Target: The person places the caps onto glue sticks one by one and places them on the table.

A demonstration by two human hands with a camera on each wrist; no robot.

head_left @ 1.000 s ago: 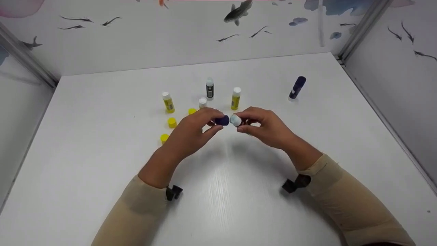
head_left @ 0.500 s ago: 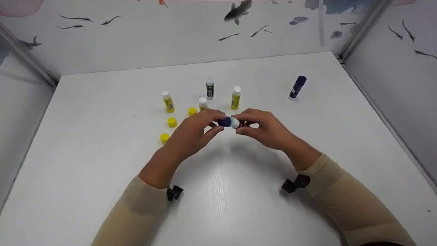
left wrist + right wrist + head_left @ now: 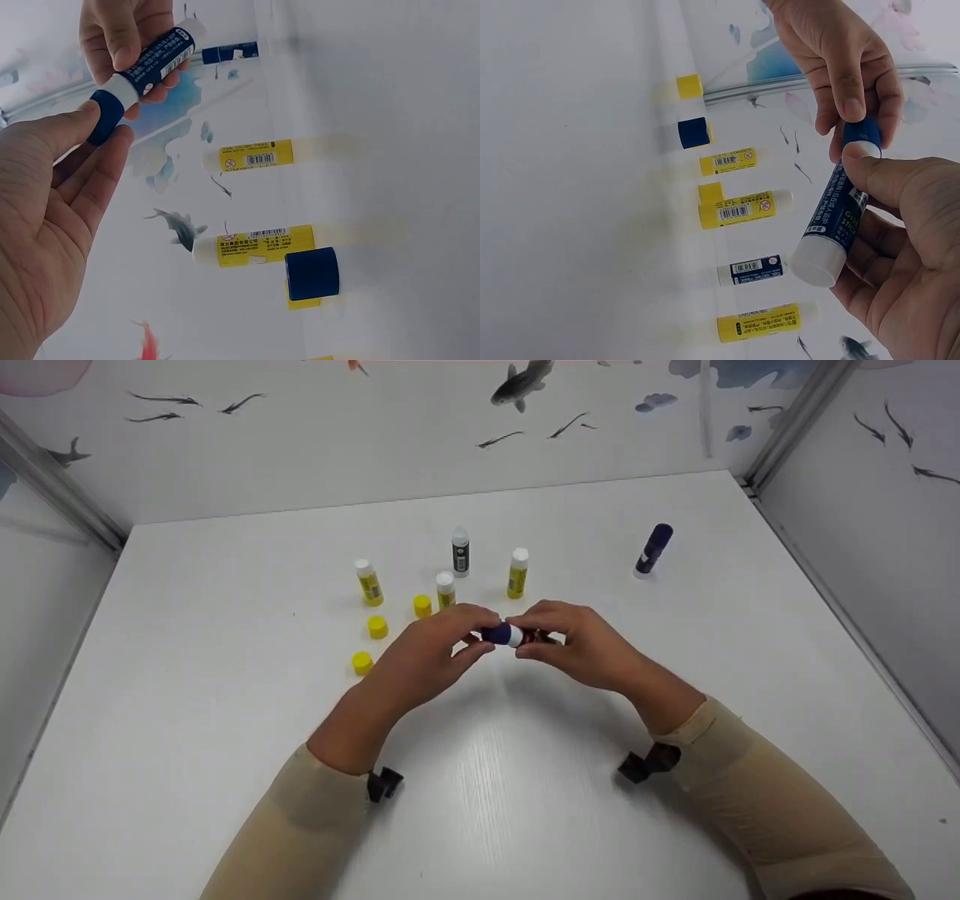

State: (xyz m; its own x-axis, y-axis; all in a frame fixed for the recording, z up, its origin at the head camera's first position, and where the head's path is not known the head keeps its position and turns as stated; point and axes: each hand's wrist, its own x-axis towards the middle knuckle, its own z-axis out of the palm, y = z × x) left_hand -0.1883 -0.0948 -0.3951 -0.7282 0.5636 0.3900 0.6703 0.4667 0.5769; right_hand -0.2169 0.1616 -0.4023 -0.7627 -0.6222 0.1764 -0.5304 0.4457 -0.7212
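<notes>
In the head view, my left hand (image 3: 424,649) pinches a dark blue cap (image 3: 496,634) between thumb and fingers. My right hand (image 3: 589,649) grips the body of a blue glue stick (image 3: 838,206), its white base toward the right wrist camera. Cap and stick line up end to end, the cap over the tip and a white collar (image 3: 124,88) showing between cap and label. Both hands are above the table. Another blue cap (image 3: 312,274) stands on the table, seen in both wrist views and hidden behind the left hand in the head view.
Behind the hands stand yellow glue sticks (image 3: 518,574) with bare white tops and an uncapped blue one (image 3: 461,553). Yellow caps (image 3: 377,627) lie left of them. Far right stands a capped blue glue stick (image 3: 654,550). Printed walls (image 3: 337,442) border the white table (image 3: 187,697).
One second ago the cap and the glue stick were apart. The hands have brought them together, and the cap now covers the stick's tip.
</notes>
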